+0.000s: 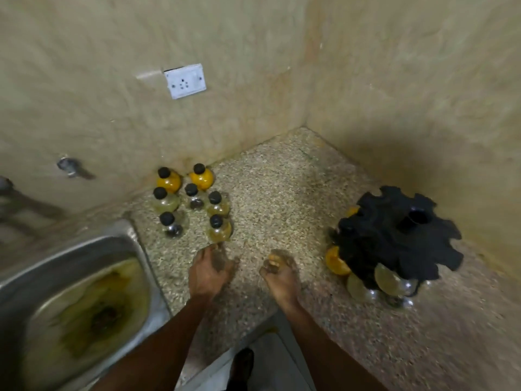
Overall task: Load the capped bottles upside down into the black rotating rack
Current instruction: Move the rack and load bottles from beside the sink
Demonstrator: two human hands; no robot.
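Several capped bottles (194, 198) stand upright in a cluster near the back wall, black caps up; two at the back hold orange liquid, the others are clear or pale yellow. The black rotating rack (400, 235) stands at the right by the side wall. Under its rim hang an orange bottle (335, 262) and pale yellow bottles (387, 279), bottoms outward. My left hand (210, 272) reaches forward, fingers apart, just short of the nearest pale bottle (220, 230). My right hand (279, 273) is curled and blurred; whether it holds anything I cannot tell.
A speckled stone counter (282, 198) fills the corner between two beige walls. A stained steel sink (84, 292) lies at the left, its rim close to the bottle cluster. A white wall socket (185, 81) sits above. The counter's front edge runs under my forearms.
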